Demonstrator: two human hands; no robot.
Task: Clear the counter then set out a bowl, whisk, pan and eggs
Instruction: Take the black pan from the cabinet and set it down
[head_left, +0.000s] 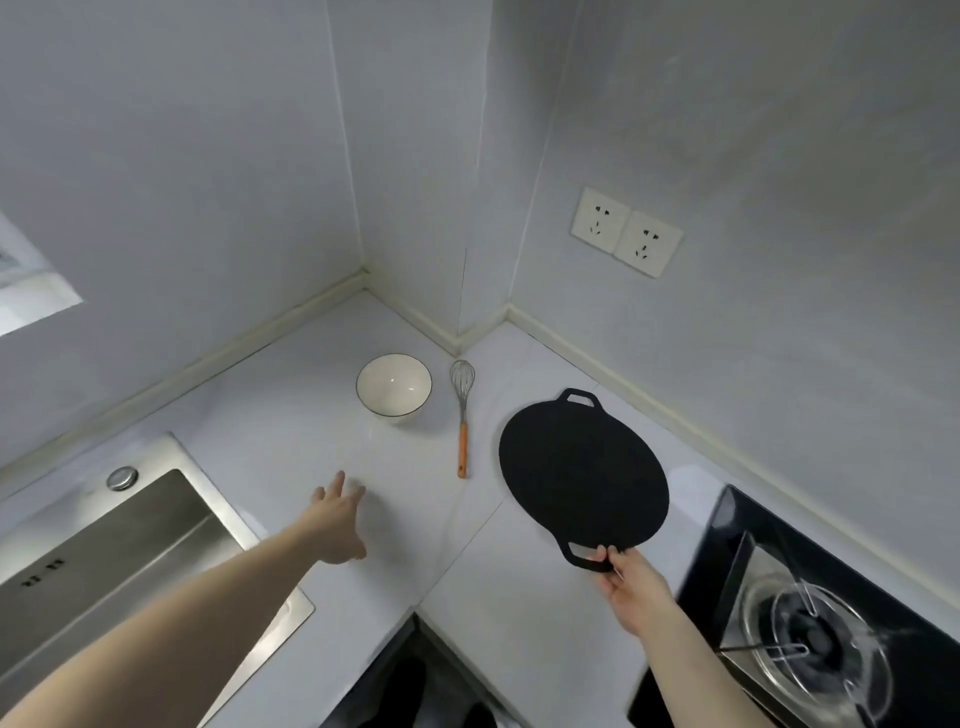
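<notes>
The person's right hand (631, 582) is gripping the near loop handle of the flat black pan (582, 473), the fingers curling over the handle's outer edge and the thumb pressing on its top. The right forearm is reaching in from the lower right, angled up toward the corner of the white counter (291, 431). The pan is lying low over the counter's right-hand stretch, its far handle pointing toward the wall; whether it is resting flat or being held just above the surface cannot be told.

The left hand (337, 519) is stretching forward from the lower left, palm down and fingers spread, holding nothing. It is hovering over or lightly touching bare counter, well short of the bowl (394, 385).

The white bowl is sitting upright near the corner. Just to its right, apart from it, the whisk (462, 415) is lying flat, its wire head toward the wall and its orange handle pointing toward the person. The sink (104, 561) is lying to the left, the gas burner (815, 634) to the lower right.
</notes>
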